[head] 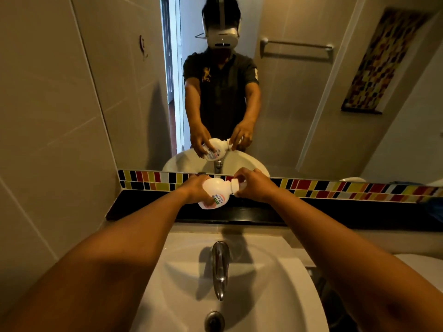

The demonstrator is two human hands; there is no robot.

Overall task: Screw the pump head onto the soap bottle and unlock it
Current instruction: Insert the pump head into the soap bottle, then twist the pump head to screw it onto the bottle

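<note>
A white soap bottle (214, 191) with a printed label is held tilted above the black ledge, its neck pointing up and to the right. My left hand (195, 189) grips its body from the left. My right hand (254, 185) is closed around the white pump head (236, 185) at the bottle's neck. The fingers hide most of the pump head, so I cannot tell how far it sits on the thread.
A black counter ledge (143, 204) runs behind the white sink (282, 279) with a chrome tap (220, 264) and drain (214, 321). A coloured tile strip (335, 189) and a large mirror (299, 111) stand behind. Tiled wall on the left.
</note>
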